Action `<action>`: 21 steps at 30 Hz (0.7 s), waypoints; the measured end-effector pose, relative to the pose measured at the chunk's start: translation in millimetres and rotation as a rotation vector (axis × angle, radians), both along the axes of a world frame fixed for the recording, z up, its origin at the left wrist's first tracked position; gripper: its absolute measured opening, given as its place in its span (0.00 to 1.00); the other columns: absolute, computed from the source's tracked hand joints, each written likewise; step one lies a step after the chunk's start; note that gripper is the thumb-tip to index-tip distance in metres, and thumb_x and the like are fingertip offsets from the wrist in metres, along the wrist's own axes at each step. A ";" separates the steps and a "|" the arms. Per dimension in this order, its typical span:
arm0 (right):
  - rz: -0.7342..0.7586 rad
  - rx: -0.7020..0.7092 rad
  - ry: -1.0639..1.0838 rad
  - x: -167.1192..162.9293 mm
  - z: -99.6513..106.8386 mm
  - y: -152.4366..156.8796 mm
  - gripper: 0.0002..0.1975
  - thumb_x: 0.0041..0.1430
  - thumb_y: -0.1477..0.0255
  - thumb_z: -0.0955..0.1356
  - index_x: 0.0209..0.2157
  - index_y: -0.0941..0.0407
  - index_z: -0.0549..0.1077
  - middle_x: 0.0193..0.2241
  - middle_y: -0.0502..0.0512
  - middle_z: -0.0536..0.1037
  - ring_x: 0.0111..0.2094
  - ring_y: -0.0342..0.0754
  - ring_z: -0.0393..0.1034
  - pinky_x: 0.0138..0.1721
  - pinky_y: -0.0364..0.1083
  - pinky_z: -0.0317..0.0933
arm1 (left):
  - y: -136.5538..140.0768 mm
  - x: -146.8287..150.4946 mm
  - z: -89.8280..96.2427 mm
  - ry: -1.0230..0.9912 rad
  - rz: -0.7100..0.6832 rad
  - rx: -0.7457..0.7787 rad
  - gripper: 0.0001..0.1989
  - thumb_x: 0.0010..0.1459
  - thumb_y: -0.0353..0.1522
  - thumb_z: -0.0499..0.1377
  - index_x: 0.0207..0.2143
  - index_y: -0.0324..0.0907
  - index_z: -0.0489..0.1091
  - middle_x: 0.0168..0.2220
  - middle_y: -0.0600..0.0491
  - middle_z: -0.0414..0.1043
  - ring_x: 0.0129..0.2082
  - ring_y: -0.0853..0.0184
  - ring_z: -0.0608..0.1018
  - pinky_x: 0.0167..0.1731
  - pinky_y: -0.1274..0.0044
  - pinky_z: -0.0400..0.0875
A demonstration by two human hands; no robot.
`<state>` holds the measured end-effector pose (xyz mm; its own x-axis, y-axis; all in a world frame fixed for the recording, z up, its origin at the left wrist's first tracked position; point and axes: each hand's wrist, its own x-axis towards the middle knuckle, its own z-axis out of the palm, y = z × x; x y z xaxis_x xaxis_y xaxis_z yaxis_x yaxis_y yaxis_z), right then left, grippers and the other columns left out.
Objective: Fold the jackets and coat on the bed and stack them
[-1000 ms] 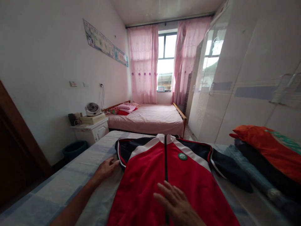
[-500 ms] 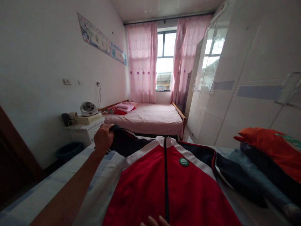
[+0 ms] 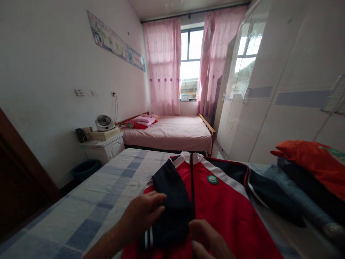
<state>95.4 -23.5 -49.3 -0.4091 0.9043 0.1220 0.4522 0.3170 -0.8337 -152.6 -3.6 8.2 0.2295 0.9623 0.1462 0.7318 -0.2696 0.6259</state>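
A red jacket (image 3: 226, 208) with white shoulder bands, a dark front zipper and a round green badge (image 3: 212, 179) lies spread front side up on a bed. Its dark left-hand sleeve (image 3: 172, 201) is folded inward across the chest, the striped cuff low down. The other dark sleeve (image 3: 275, 198) stretches out to the right. My left hand (image 3: 144, 216) is at the outer edge of the folded sleeve, thumb and fingers apart. By the sleeve's inner edge, near the zipper, my right hand (image 3: 208, 239) is loosely curved with a gap between thumb and forefinger.
The jacket's bed has a blue-and-white checked sheet (image 3: 107, 190). Folded clothes, orange on top (image 3: 309, 158), are piled at the right. Beyond stand a pink bed (image 3: 175, 133), a white nightstand (image 3: 115, 145) with a fan (image 3: 104, 123), a bin (image 3: 85, 169) and a white wardrobe (image 3: 280, 126).
The left-hand sleeve, held out to the left by my left hand before, now lies across the jacket's front. My left hand has let go and come nearer; my right hand has risen further into view.
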 end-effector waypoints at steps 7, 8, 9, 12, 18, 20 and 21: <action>-0.228 -0.406 0.222 -11.3 -5.6 42.3 0.23 0.46 0.62 0.67 0.44 0.57 0.63 0.32 0.52 0.73 0.31 0.46 0.71 0.27 0.44 0.64 | 67.5 -32.2 -33.3 -0.511 0.298 -0.235 0.10 0.45 0.31 0.61 0.32 0.37 0.75 0.29 0.49 0.76 0.31 0.59 0.77 0.31 0.72 0.71; -0.230 -0.476 0.283 -16.9 -11.5 47.3 0.25 0.44 0.64 0.68 0.45 0.58 0.62 0.31 0.51 0.72 0.29 0.46 0.71 0.25 0.43 0.63 | 71.2 -29.6 -39.6 -0.578 0.309 -0.269 0.14 0.45 0.31 0.61 0.37 0.36 0.73 0.28 0.49 0.76 0.29 0.60 0.77 0.28 0.73 0.71; -0.232 -0.520 0.332 -22.2 -15.1 51.6 0.26 0.42 0.67 0.68 0.45 0.59 0.62 0.30 0.50 0.71 0.28 0.45 0.70 0.24 0.42 0.61 | 73.8 -26.5 -44.7 -0.654 0.319 -0.301 0.19 0.46 0.31 0.61 0.42 0.35 0.71 0.29 0.49 0.76 0.29 0.61 0.78 0.26 0.74 0.71; -0.156 -0.476 0.350 -34.4 -4.8 61.1 0.19 0.43 0.75 0.64 0.41 0.60 0.66 0.28 0.50 0.71 0.28 0.43 0.68 0.26 0.41 0.59 | 79.1 -18.7 -52.2 -0.899 0.329 -0.376 0.24 0.50 0.29 0.59 0.51 0.36 0.64 0.32 0.48 0.77 0.32 0.64 0.79 0.32 0.75 0.74; -0.167 0.644 -0.240 -32.0 68.7 66.9 0.12 0.52 0.81 0.60 0.33 0.56 0.72 0.33 0.55 0.70 0.36 0.49 0.63 0.42 0.50 0.56 | 89.8 -23.9 -57.5 -1.293 0.366 -0.439 0.09 0.55 0.25 0.55 0.40 0.38 0.68 0.35 0.49 0.76 0.33 0.69 0.79 0.35 0.80 0.74; -0.155 0.811 -0.342 -26.4 77.1 63.7 0.12 0.55 0.81 0.60 0.35 0.54 0.71 0.33 0.54 0.70 0.37 0.50 0.62 0.43 0.52 0.54 | 91.6 -26.9 -61.4 -1.376 0.419 -0.446 0.06 0.55 0.23 0.53 0.35 0.38 0.67 0.31 0.51 0.75 0.30 0.70 0.79 0.32 0.80 0.75; -0.141 0.805 -0.352 -23.0 75.8 62.1 0.12 0.55 0.80 0.60 0.35 0.54 0.71 0.32 0.53 0.70 0.37 0.50 0.62 0.43 0.52 0.55 | 92.1 -27.9 -63.0 -1.406 0.448 -0.450 0.07 0.55 0.21 0.52 0.34 0.38 0.66 0.29 0.52 0.75 0.28 0.71 0.78 0.31 0.81 0.75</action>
<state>72.4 38.5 26.5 -0.4337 0.6439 0.6304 0.7196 0.6686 -0.1878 -180.5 88.4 -54.9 -0.1505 0.9348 -0.3217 -0.5318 0.1977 0.8234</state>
